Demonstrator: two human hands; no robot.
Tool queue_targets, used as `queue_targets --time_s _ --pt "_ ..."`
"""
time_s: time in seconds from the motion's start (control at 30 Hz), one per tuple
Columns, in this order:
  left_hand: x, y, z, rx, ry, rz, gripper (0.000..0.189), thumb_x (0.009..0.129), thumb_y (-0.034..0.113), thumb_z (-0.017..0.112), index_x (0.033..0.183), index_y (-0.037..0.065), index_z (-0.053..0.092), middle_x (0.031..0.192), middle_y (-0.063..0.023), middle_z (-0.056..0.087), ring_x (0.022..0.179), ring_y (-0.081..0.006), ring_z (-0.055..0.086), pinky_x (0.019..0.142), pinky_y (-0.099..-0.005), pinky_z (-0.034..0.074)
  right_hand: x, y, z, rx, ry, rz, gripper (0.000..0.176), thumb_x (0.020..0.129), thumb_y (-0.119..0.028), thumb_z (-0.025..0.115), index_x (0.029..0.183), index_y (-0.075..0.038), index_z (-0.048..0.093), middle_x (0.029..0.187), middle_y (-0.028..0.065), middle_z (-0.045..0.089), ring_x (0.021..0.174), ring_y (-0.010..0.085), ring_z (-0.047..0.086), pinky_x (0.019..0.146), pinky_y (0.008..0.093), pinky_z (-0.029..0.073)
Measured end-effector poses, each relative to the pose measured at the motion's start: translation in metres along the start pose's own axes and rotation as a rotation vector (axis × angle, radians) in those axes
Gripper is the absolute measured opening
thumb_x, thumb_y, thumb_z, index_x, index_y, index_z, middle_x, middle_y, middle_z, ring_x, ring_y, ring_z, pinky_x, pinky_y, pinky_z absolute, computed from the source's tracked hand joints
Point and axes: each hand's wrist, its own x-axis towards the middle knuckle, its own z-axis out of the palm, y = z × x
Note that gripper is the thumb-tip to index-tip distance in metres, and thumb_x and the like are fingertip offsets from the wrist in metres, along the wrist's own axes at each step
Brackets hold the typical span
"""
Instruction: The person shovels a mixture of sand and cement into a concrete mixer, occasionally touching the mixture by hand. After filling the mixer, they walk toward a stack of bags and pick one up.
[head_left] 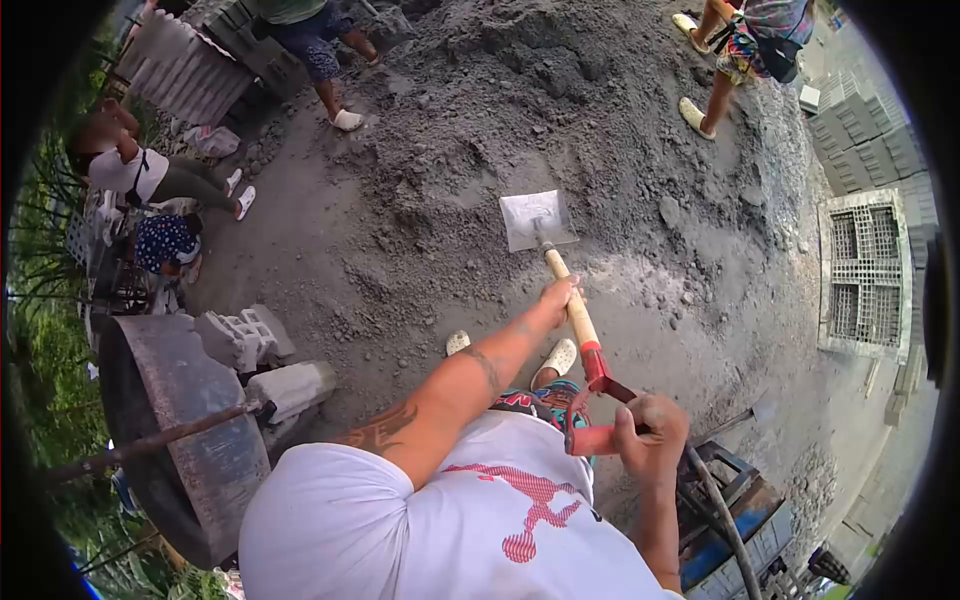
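Observation:
A shovel stretches out in front of me, its flat metal blade (538, 219) lying against the grey sand (450, 200). My left hand (562, 300) is closed around its pale wooden shaft (572, 318), a short way behind the blade. At the near end is a red D-shaped handle (592, 440). My right hand (655, 435) has curled fingers at the right corner of this handle, with the thumb against the end of the grip; part of the contact is hidden. The blade carries only a thin dusty coating.
A rusty drum (190, 430) with a metal bar stands at left, beside concrete blocks (245, 338). Several people stand around the sand, one at upper right (740, 60). Stacked blocks (865, 130) and a pale grid frame (865, 272) are at right; a metal frame (735, 480) is near my right arm.

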Motion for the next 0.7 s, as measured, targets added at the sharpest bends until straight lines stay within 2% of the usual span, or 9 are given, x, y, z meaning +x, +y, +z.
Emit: queue_targets --time_s 0.13,0.3,0.37,0.43,0.5,0.57,0.6,0.67,0.7 --pt "-0.013 0.001 0.007 0.143 -0.072 0.106 0.022 0.091 0.028 0.058 0.091 0.006 0.055 0.074 -0.0021 0.058 0.059 -0.0157 0.055 0.053 -0.0320 0.047 0.087 0.116 0.054 -0.078 -0.151 0.146 0.034 0.083 -0.026 0.068 0.061 -0.002 0.057 0.059 0.0158 0.056 0.054 0.0318 0.056 0.053 0.0421 0.043" --pt "-0.086 0.029 0.047 0.208 -0.001 0.058 0.021 0.093 0.027 0.055 0.088 0.006 0.055 0.071 0.0000 0.056 0.058 -0.0123 0.052 0.056 -0.0284 0.045 0.105 0.124 0.040 -0.059 -0.159 -0.100 0.030 0.081 -0.023 0.068 0.060 -0.004 0.057 0.061 0.0165 0.056 0.056 0.0341 0.056 0.054 0.0444 0.045" --pt "-0.061 0.023 0.034 0.249 -0.028 0.104 0.019 0.094 0.024 0.053 0.089 0.005 0.055 0.072 -0.0011 0.057 0.059 -0.0129 0.054 0.056 -0.0288 0.046 0.110 0.122 0.032 -0.032 -0.170 -0.098 0.031 0.083 -0.022 0.067 0.062 -0.001 0.059 0.060 0.0177 0.055 0.056 0.0342 0.055 0.053 0.0439 0.041" --pt "-0.029 0.011 0.014 0.237 0.141 0.013 0.019 0.095 0.021 0.051 0.088 0.004 0.057 0.074 -0.0027 0.059 0.061 -0.0132 0.056 0.059 -0.0309 0.047 0.112 0.157 0.058 0.001 -0.172 -0.119 0.032 0.083 -0.022 0.066 0.062 -0.001 0.058 0.060 0.0173 0.055 0.056 0.0341 0.053 0.053 0.0441 0.040" --pt "-0.015 0.023 0.004 0.218 0.096 0.002 0.023 0.096 0.019 0.050 0.097 -0.002 0.059 0.078 -0.0059 0.063 0.071 -0.0164 0.061 0.069 -0.0332 0.051 0.112 0.177 0.073 0.032 -0.170 -0.126 0.032 0.083 -0.022 0.066 0.061 -0.001 0.057 0.061 0.0169 0.055 0.055 0.0341 0.052 0.052 0.0442 0.040" --pt "-0.030 0.045 0.006 0.955 0.090 0.477 0.026 0.091 0.015 0.053 0.104 -0.006 0.061 0.083 -0.0113 0.066 0.083 -0.0242 0.064 0.081 -0.0387 0.051 0.118 0.189 0.072 0.010 -0.132 0.005 0.032 0.083 -0.022 0.066 0.059 -0.003 0.055 0.060 0.0167 0.055 0.056 0.0346 0.055 0.054 0.0448 0.044" --pt "-0.060 0.054 0.011 0.941 0.096 0.452 0.026 0.091 0.015 0.053 0.104 -0.006 0.061 0.083 -0.0113 0.066 0.083 -0.0242 0.064 0.081 -0.0387 0.051 0.120 0.194 0.070 0.004 -0.155 0.021 0.032 0.083 -0.022 0.066 0.059 -0.003 0.055 0.060 0.0167 0.055 0.056 0.0346 0.055 0.054 0.0448 0.044" --pt "-0.128 0.076 0.036 1.274 -0.259 0.871 0.030 0.084 0.013 0.058 0.107 -0.004 0.065 0.087 -0.0153 0.068 0.092 -0.0309 0.064 0.083 -0.0440 0.049 0.133 0.198 0.066 -0.001 -0.168 0.142 0.034 0.085 -0.022 0.066 0.059 -0.003 0.055 0.061 0.0169 0.055 0.056 0.0348 0.055 0.054 0.0445 0.044" --pt "-0.143 0.062 0.040 1.341 -0.205 1.027 0.026 0.079 0.014 0.061 0.100 -0.001 0.066 0.085 -0.0154 0.067 0.089 -0.0326 0.064 0.081 -0.0456 0.048 0.142 0.191 0.064 -0.001 -0.174 0.148 0.034 0.085 -0.022 0.066 0.059 -0.003 0.055 0.061 0.0169 0.055 0.056 0.0348 0.055 0.054 0.0445 0.044"
